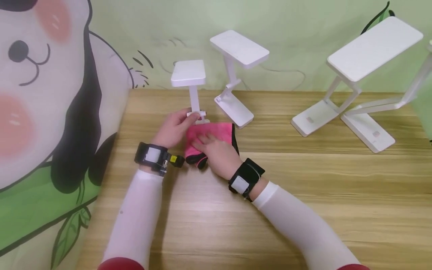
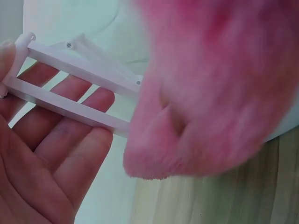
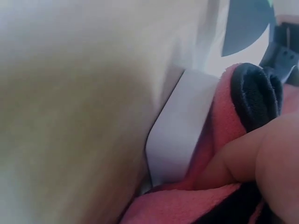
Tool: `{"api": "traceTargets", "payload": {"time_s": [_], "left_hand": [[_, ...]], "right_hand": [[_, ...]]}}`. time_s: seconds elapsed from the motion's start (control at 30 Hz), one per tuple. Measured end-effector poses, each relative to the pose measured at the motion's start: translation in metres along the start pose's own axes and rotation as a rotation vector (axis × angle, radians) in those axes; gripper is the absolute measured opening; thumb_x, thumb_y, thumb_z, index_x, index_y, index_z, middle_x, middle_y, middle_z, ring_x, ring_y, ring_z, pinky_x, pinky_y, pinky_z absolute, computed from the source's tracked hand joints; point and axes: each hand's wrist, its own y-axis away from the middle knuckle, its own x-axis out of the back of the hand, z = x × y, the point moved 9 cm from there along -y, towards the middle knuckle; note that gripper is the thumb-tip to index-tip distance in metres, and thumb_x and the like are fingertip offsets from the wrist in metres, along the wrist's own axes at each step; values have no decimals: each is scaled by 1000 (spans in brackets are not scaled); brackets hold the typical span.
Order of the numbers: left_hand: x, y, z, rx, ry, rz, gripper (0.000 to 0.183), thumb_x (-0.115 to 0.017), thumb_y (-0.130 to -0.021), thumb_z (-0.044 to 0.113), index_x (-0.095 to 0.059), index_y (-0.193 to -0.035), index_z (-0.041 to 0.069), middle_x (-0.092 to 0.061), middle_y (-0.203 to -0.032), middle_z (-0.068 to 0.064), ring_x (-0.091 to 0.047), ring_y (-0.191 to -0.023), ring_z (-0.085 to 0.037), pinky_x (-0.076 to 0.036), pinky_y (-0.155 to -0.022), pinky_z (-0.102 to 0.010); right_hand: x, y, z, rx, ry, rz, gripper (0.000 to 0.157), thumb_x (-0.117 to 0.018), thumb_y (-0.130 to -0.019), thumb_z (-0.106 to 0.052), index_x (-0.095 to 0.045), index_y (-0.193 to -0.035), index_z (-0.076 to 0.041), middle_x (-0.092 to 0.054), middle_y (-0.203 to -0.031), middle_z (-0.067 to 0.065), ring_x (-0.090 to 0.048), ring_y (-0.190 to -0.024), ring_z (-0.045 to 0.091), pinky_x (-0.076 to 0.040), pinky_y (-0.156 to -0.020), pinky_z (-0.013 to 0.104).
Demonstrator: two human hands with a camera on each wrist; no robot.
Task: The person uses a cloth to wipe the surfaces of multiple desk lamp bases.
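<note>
Lamp (image 1: 194, 95) pinched, pink cloth (image 1: 221, 129) gripped

Lamp's lower joint is held by left hand (image 1: 173, 129), thumb over, fingers behind. Just right of that grip, cloth is held against the base (image 3: 180, 126) by right hand (image 1: 222, 155). If cloth is pushed harder than the pinch resists, the arm could be folded or the lamp tipped. Twin bars (image 2: 65, 105) are shown clearly by left wrist view; base edge, cloth-covered from the head, by right.

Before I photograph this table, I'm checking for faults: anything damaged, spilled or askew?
Nothing stands out: no visible spill or damage. The pink cloth partly covers the base of the leftmost lamp; the rightmost lamp runs out of frame. Those parts I can't judge.
</note>
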Motion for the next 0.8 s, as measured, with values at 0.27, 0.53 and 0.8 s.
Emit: {"api": "traceTargets", "payload": {"time_s": [0.27,0.53,0.8], "left_hand": [[-1,-1,2,-7,-33,7,41,-51,-101,51,-66,-126,22,-68,-113,0,-58,-105,-18,-48,-91,-48],[0,0,3,-3,11,9,41,-53,-99,52,-64,-125,23,-67,-114,1,-55,-108,-15,-45,-96,-50],[9,0,1,30,105,50,37,-56,-100,44,-62,-120,14,-68,-112,-3,-57,-107,-24,-44,-95,-52]], "right_hand": [[-1,37,-9,-35,8,-66,56,-53,-94,2,-50,-145,-22,-46,-149,9,-36,-137,31,-55,-87,46],[2,55,-8,-58,-61,-139,59,-50,-92,3,-52,-144,-24,-48,-148,6,-42,-134,26,-54,-89,45],[39,56,8,-85,-106,26,52,-52,-93,-1,-59,-138,-26,-57,-136,7,-52,-123,23,-53,-91,45]]}}
